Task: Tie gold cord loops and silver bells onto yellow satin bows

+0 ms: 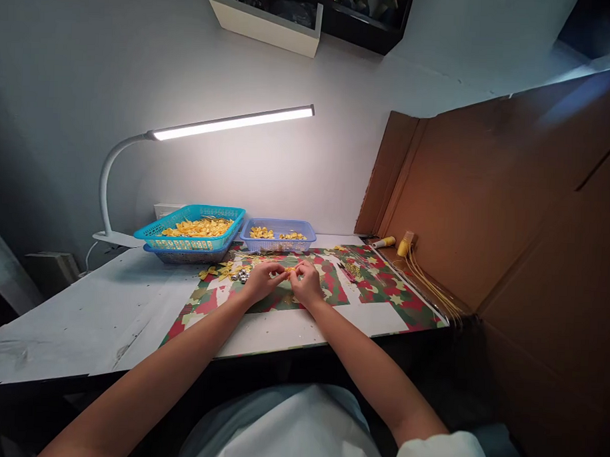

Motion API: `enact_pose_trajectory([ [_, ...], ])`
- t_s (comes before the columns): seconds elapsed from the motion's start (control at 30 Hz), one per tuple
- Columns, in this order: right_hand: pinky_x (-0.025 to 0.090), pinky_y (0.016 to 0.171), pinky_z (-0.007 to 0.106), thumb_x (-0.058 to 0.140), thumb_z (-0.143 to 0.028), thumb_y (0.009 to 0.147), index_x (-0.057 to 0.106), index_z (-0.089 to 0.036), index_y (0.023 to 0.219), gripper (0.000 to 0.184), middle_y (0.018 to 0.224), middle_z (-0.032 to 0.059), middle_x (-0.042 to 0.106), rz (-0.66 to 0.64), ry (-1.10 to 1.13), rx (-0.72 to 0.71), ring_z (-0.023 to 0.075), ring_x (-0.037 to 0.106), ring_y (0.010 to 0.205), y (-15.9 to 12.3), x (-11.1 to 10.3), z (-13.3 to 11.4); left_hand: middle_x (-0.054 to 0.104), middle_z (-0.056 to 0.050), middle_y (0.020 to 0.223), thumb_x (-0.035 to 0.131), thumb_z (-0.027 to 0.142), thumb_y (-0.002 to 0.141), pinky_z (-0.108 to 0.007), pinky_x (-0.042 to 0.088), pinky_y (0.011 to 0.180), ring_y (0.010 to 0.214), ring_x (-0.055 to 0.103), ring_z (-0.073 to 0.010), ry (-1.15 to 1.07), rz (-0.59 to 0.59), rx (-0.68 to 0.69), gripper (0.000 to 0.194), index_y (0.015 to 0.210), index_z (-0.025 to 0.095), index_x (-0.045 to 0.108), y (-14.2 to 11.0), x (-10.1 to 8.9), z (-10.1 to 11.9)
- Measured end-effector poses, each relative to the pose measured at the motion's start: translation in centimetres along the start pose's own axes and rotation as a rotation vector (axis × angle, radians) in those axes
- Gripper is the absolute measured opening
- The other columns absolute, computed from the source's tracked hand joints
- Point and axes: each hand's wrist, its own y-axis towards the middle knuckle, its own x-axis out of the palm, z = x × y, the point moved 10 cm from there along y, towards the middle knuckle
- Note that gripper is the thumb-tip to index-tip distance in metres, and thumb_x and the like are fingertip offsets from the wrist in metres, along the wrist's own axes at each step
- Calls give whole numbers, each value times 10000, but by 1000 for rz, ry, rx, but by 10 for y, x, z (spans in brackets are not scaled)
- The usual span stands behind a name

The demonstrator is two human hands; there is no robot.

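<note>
My left hand and my right hand meet above the patterned sheet, fingertips pinched together. Between them they grip a small yellow ribbon piece, mostly hidden by the fingers, so its exact shape does not show. Several yellow ribbon bows lie just left of my left hand, beside small silvery pieces. To the right of my right hand rests a red-handled tool, too small to name surely, next to a pile of tiny gold-coloured bits.
A turquoise basket full of yellow pieces sits stacked on another basket at the back left. Beside it stands a blue-violet basket. A lamp arches overhead. Yellow spools and cords lie by the cardboard wall.
</note>
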Motion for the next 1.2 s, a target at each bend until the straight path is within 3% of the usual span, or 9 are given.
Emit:
enact_pose_trajectory([
  [0.3, 420, 685, 292, 499, -209, 801, 434, -215, 555, 254, 691, 19, 535, 0, -8, 36, 169, 522, 720, 0, 1, 7, 655, -3, 582, 576, 405, 854, -269, 412, 613, 628, 523, -156, 51, 21, 112, 320, 617, 204, 653, -2, -2, 10],
  [0.53, 429, 744, 306, 548, -266, 830, 584, -202, 584, 257, 786, 35, 622, -64, 35, 127, 176, 554, 782, 1, 10, 21, 693, -4, 638, 603, 302, 827, -298, 427, 676, 621, 544, -159, 168, 94, 67, 236, 618, 201, 649, -2, -7, 5],
  [0.7, 443, 794, 312, 555, -209, 812, 644, -197, 630, 202, 858, 40, 627, -121, 11, 152, 180, 569, 844, 1, 19, 30, 716, -2, 667, 627, 262, 793, -307, 438, 690, 662, 580, -180, 260, 115, 54, 157, 650, 215, 672, -3, -10, 8],
  [0.9, 440, 867, 345, 624, -182, 783, 714, -196, 751, 96, 935, 59, 648, -168, -68, 183, 212, 566, 942, -2, 22, 33, 749, -14, 715, 630, 250, 792, -317, 441, 685, 688, 595, -198, 308, 83, 54, 129, 717, 236, 735, -3, -9, 8],
  [1.2, 437, 862, 338, 705, -185, 731, 730, -215, 682, 62, 944, 50, 662, -215, -197, 305, 223, 542, 976, -6, 18, 41, 735, -13, 681, 640, 192, 758, -323, 433, 737, 672, 545, -191, 376, -69, 81, 140, 706, 238, 762, -2, 6, 8],
])
